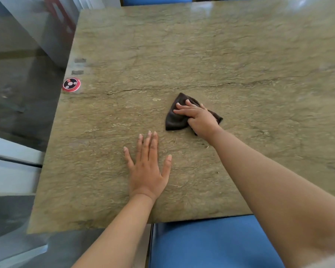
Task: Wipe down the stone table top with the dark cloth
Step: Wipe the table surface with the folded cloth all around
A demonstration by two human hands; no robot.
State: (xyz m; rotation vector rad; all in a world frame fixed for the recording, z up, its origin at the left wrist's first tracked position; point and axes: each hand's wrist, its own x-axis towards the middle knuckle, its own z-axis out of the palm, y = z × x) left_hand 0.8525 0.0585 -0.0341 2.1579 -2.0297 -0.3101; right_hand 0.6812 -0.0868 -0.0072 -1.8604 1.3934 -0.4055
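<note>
Cloth (177, 120), dark and bunched, lies near the middle of the stone surface (201, 55), and your right hand (198, 118) presses on it with fingers (182, 107) almost straight and hides its right part. Your left hand (148, 167) rests flat just beside, fingers spread wide. A round red button (71, 85) sits at the left edge. The blue seat (211, 246) below is cut off.
</note>
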